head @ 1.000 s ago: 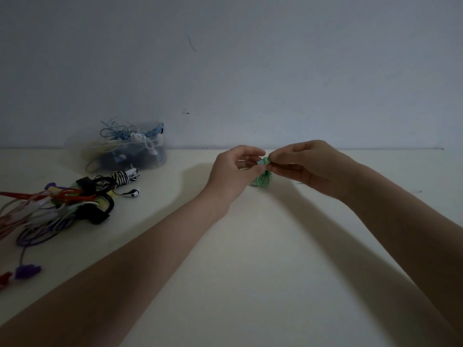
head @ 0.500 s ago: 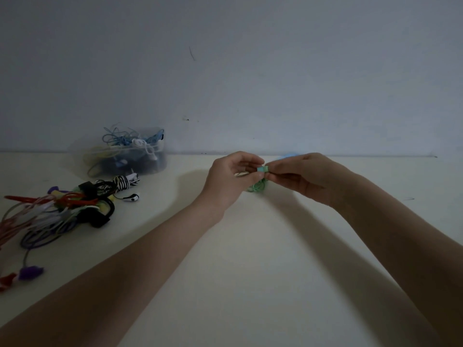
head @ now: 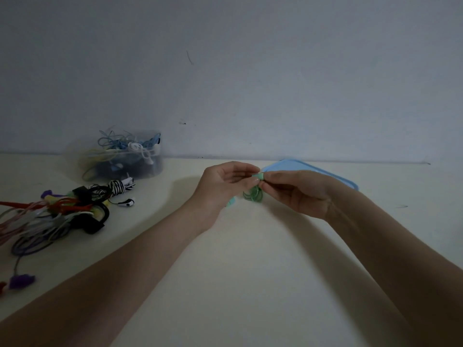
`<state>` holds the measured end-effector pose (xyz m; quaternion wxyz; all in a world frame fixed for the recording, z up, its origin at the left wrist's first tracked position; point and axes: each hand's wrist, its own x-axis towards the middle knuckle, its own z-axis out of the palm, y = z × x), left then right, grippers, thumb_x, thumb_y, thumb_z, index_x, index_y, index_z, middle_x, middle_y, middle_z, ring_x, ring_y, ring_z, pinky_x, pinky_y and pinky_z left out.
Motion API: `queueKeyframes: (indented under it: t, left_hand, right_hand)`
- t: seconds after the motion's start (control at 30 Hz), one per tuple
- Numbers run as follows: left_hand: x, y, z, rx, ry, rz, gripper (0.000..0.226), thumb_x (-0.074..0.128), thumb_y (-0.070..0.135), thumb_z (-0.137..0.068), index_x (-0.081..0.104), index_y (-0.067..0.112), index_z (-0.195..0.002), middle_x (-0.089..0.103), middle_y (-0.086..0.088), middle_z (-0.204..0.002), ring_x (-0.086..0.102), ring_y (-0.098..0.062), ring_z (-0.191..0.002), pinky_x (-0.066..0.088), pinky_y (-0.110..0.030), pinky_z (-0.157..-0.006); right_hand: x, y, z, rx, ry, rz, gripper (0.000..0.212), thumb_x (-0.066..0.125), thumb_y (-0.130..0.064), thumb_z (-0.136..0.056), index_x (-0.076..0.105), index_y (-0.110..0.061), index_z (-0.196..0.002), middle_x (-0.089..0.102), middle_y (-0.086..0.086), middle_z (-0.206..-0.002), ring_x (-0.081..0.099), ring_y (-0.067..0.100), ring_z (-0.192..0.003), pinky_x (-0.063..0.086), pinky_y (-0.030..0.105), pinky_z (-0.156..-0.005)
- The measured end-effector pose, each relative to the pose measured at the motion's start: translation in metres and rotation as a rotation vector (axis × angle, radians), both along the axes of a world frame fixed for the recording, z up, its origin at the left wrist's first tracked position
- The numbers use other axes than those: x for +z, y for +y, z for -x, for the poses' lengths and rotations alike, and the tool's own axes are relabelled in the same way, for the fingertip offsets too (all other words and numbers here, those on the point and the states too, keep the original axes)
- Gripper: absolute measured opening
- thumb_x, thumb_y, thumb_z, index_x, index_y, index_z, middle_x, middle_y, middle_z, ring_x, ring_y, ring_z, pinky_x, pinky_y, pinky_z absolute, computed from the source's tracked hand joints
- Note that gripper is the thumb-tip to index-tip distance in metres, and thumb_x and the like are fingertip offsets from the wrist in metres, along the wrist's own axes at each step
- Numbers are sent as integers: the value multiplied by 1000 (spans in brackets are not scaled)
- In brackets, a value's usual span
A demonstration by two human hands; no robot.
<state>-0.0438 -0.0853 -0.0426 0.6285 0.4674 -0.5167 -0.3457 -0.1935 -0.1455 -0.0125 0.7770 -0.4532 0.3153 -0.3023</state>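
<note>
From the head camera I look down two bare forearms stretched over a pale worktop (head: 250,284) in dim light; I have the left hand (head: 225,186) and the right hand (head: 298,194) meeting fingertip to fingertip, both pinching a small mint-green end piece (head: 258,176); below it a green cable (head: 253,196) hangs in a small coil between the hands, close over the worktop; whether it touches I cannot tell; a blue lid (head: 313,171) lies just behind the right hand; far left sit a clear tub (head: 125,159) of tangled cables and a loose pile of coloured cables (head: 57,214); I judge the step to be fastening the coil's end; the next move calls for one hand to keep the loops pinched while the other tucks the end in.
</note>
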Motion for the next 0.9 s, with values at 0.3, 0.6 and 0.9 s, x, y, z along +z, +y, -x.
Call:
queueKeyframes:
  t: [0.3,0.6,0.9]
  left_hand:
    - [0,0,2,58,23,-19,18,65,-4,-80,68,11,-90,68,1,-84,63,3,-74,45,-7,-68]
    - [4,5,5,24,-36,-16,18,64,-7,-80,66,4,-93,66,0,-81,62,5,-68,44,-6,-62]
    - [6,8,7,40,-39,-21,18,64,-4,-81,67,0,-98,67,0,-80,62,6,-66,42,-5,-58]
  right_hand:
    - [-2,2,-6,-36,-49,16,14,52,2,-90,61,11,-97,67,14,-90,69,11,-67,56,17,-70]
    - [0,4,-1,-42,14,15,10,55,2,-87,64,7,-86,71,13,-85,69,13,-73,55,20,-75]
    - [0,5,-1,-61,4,-10,10,54,2,-88,62,6,-85,67,12,-84,66,12,-71,55,17,-70]
